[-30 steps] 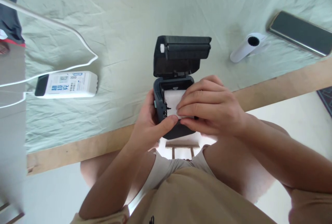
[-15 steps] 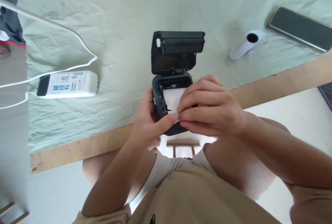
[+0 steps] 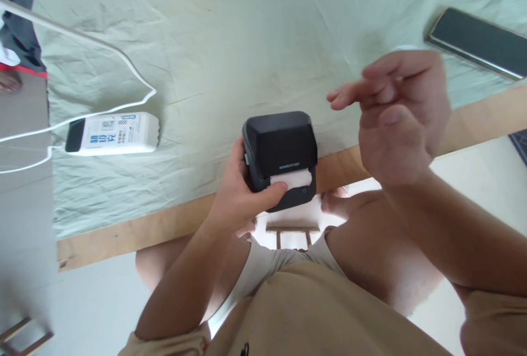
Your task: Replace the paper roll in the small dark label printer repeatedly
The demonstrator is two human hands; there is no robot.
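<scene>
A small black label printer (image 3: 284, 147) sits in my left hand (image 3: 242, 191) at the table's front edge, its lid closed. White paper (image 3: 297, 180) sticks out of the slot below the lid, and my left thumb presses on it. My right hand (image 3: 403, 114) is raised in the air to the right of the printer, apart from it. Its fingers are stretched out and hold nothing. Behind that hand the white roll is almost wholly hidden; only a sliver of its edge shows.
A dark phone (image 3: 480, 43) lies at the right. On the left lies a white power bank (image 3: 119, 133) with a white cable (image 3: 102, 45) across the green cloth (image 3: 214, 43). Part of another person (image 3: 22, 32) shows at the upper left. A wooden edge (image 3: 135, 235) borders the table.
The printer's lid has swung from open to closed, and paper now pokes out at its front. My right hand has left the printer and moved up and right. My left hand keeps its hold.
</scene>
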